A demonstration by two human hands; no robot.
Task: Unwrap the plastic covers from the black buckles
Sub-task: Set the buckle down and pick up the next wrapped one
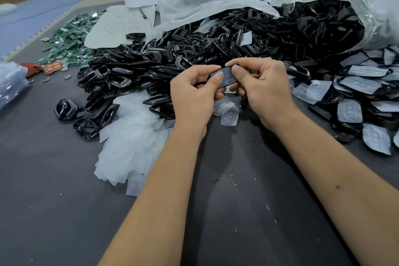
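While one black buckle (224, 76) is held between both hands just above the dark table (64, 201), near the middle of the scene, much of the work is judged to be unfinished. The buckle is pinched at its left end by the left hand (192, 97) and at its right end by the right hand (263, 86), with both thumbs laid on its upper face; whether its plastic cover is on or already lifting cannot be told.

A heap of bare black buckles (138, 71) is seen to the left and far of the hands, and a mound of cast-off clear plastic covers (131, 136) is piled near it on the left, so a good share appears done. A few loose covers (230, 115) are lying just under the hands.

To the right, a spread of buckles in pale covers (362, 101) is seen, and a large clear bag (323, 17) at the far right is spilling many more, so a great deal is judged to be left.
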